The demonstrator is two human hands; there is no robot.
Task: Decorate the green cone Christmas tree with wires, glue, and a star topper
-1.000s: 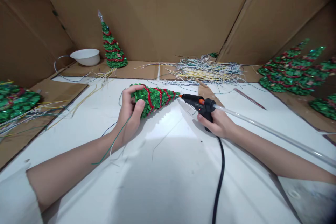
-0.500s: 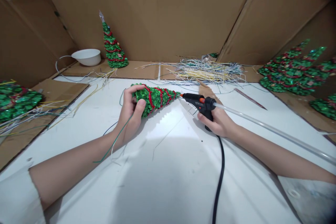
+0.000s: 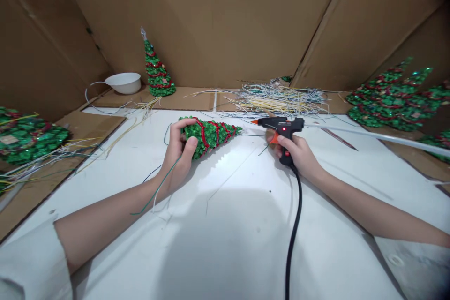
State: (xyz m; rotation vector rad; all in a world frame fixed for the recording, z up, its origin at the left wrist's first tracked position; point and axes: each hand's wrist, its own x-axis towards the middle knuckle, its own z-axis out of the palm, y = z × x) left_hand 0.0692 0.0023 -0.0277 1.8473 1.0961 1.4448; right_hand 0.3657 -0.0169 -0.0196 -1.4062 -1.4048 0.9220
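So the left hand (image 3: 181,150) is wrapped round the wide end of a green cone-shaped Christmas tree with red garland (image 3: 207,138), thumb on the near side, and the tree lies on its side around the middle of the white flat-topped bench (image 3: 228,225), nearer the far edge, with its narrow tip aimed at the right hand (image 3: 298,152). That one's closed round the grip of a black glue gun with an orange nozzle and trigger (image 3: 284,126), little red light lit, nozzle pointing at the tree tip but a bit apart from it. A long clear rod (image 3: 369,135) sticks out the back and a thick black cord (image 3: 291,243) drops from the grip toward the near side. Got a messy pile of white, yellow and blue wires (image 3: 281,98) along the far edge, with a white plastic bowl (image 3: 126,84) and an upright green tree with a clear tip (image 3: 158,72) by the far left corner. More green trees with red garlands (image 3: 390,98) stand by the far right corner
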